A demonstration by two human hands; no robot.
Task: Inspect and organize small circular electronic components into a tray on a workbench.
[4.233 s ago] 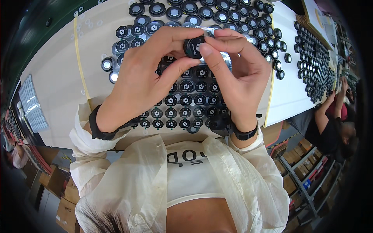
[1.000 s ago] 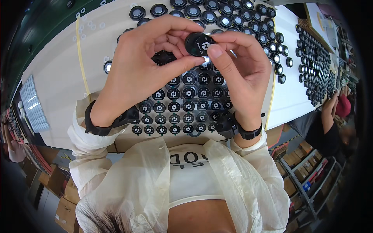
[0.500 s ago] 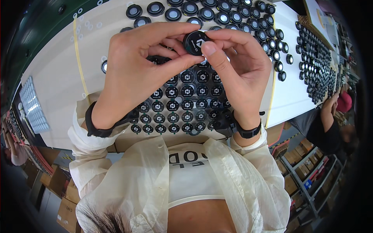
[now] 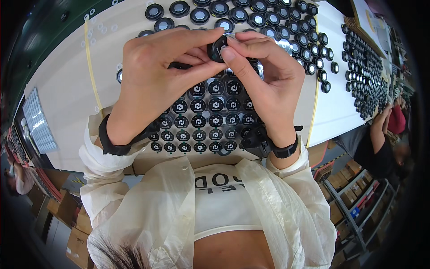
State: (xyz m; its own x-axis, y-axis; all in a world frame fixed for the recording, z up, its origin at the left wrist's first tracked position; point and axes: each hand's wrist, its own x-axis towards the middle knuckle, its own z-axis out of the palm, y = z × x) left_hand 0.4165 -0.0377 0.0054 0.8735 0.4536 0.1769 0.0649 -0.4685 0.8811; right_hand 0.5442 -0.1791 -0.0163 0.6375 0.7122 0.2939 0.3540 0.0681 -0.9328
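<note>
Pinching one round black disc (image 4: pixel 215 50) between them, left grip (image 4: pixel 154 65) and right grip (image 4: pixel 271 71) have fingers closed on it above the desk (image 4: pixel 62 107), round black labels (image 4: pixel 216 104) beneath, silver-centred discs (image 4: pixel 199 15) beyond.

The person wears a cream shirt (image 4: pixel 291 210) (sheer) and black wrist straps (image 4: pixel 285 152).

Black disc (image 4: pixel 215 49), white-on-black round labels (image 4: pixel 216 105), yellow tape (image 4: pixel 92 71), cream shirt (image 4: pixel 150 210)
</note>
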